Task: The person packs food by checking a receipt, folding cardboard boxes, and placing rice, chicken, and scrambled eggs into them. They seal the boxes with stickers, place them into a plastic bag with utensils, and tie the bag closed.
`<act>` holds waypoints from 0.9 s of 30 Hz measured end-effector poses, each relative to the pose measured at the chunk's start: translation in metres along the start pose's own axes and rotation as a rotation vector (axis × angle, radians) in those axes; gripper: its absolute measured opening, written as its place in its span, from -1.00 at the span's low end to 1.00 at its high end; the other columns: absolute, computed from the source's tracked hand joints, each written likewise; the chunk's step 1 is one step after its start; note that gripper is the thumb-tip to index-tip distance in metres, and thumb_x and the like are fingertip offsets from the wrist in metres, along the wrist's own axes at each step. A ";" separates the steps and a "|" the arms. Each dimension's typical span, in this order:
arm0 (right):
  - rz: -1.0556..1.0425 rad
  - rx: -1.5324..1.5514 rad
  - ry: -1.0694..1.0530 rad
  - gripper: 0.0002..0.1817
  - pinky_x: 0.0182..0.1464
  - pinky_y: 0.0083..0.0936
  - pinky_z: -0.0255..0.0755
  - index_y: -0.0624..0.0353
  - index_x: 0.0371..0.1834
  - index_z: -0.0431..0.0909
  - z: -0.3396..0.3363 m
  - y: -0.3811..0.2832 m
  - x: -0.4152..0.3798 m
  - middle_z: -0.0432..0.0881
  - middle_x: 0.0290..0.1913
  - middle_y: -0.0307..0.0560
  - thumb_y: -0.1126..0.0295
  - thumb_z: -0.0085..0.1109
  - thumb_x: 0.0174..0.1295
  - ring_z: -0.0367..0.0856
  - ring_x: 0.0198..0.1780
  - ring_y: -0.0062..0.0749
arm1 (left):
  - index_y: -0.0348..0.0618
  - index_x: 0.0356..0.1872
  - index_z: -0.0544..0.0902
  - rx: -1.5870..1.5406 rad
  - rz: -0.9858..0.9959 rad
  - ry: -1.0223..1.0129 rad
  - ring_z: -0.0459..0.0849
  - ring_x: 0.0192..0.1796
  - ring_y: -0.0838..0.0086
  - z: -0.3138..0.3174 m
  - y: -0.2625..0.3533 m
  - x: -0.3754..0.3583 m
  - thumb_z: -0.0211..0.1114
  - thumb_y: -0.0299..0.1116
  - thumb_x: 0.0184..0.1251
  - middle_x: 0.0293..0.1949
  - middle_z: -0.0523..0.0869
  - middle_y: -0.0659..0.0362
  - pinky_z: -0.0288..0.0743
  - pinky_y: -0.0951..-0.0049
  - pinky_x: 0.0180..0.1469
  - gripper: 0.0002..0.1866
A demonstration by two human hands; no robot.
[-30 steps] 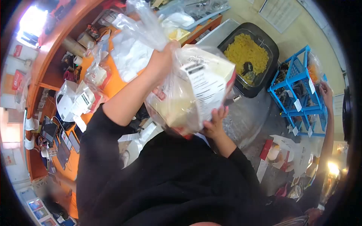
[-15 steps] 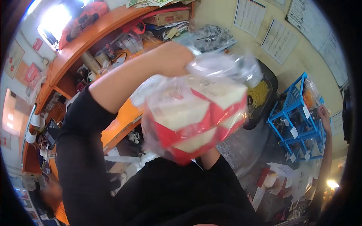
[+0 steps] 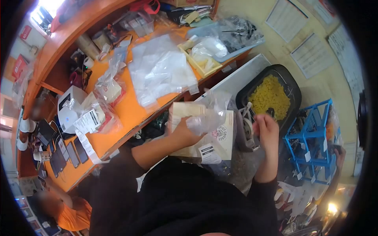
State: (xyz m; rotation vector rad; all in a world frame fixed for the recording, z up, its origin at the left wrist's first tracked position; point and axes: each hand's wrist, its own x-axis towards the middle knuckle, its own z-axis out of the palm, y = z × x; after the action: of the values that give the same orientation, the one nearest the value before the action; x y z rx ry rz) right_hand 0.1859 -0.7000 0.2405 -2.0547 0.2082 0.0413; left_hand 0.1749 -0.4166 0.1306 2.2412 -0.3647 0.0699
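My left hand (image 3: 186,133) is closed around the gathered top of a clear plastic bag (image 3: 210,116). Inside the bag are cream-coloured takeaway boxes (image 3: 185,110) with a round printed logo, and a white printed label (image 3: 210,153) shows at the front. Just right of the bag stands a grey tape dispenser (image 3: 249,131). My right hand (image 3: 267,129) is beside it, with fingers curled together and slightly blurred; what is between them is too small to make out.
A black tray of yellow rice (image 3: 271,94) lies beyond my right hand, with a blue rack (image 3: 309,137) further right. Plastic sheets (image 3: 161,67), another bagged order (image 3: 102,114), a receipt printer (image 3: 71,106) and phones cover the orange counter. Another person (image 3: 73,214) is at lower left; another's hand (image 3: 339,153) reaches in from the right.
The bagged boxes have come down from close in front of me to beside the dispenser. My right hand, hidden behind them before, now shows at the right. My view has shifted too.
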 end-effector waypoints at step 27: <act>-0.051 -1.365 -0.158 -0.51 0.10 -0.08 0.43 0.18 -0.03 0.65 0.231 -0.003 0.307 0.62 0.02 0.24 0.06 0.02 0.15 0.59 0.05 0.15 | -0.26 -0.14 0.54 -0.378 0.319 -0.419 0.72 -0.34 -0.01 -0.021 -0.017 0.025 0.24 -0.37 0.12 -0.47 0.68 -0.08 0.56 0.03 -0.33 -0.72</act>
State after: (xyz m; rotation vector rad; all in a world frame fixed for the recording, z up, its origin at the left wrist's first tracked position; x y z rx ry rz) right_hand 0.5027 -0.5360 0.0975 -3.3894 -0.0043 0.4073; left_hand 0.2055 -0.3960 0.1358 1.7962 -0.8835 -0.2834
